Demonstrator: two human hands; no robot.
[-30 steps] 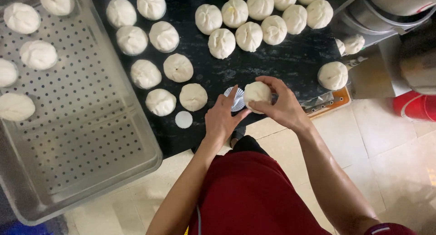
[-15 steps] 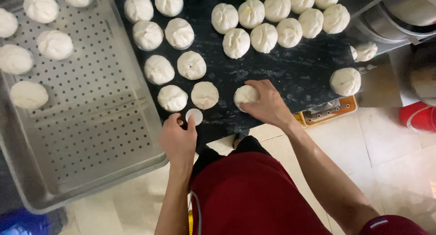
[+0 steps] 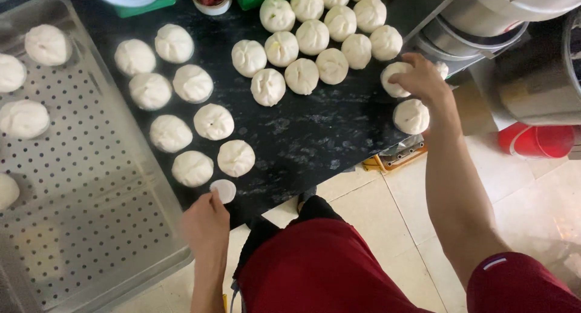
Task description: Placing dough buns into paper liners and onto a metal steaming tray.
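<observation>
Dough was what you had under both hands. Your right hand point(image 3: 423, 80) reached to the right edge of the black worktop point(image 3: 302, 131), fingers curled down over a round white dough bun point(image 3: 394, 78); whether they had closed on it or only rested on top could not be told. A second bun point(image 3: 411, 116) lay just beside it, nearer the front edge. Your left hand point(image 3: 206, 225) sat at the front edge, fingertips touching a small flat white paper disc point(image 3: 223, 191); it pressed rather than pinched, nothing held.

Buns like these looked soft, light and easily dented, probably a little tacky, so a loose cupped hold low around the sides, under the base, would have suited them better than a squeeze on the pleated top. The disc looked thin and limp, best slid to the edge and lifted there.

A perforated metal tray point(image 3: 78, 186) stood against the left edge, carrying several buns.
</observation>
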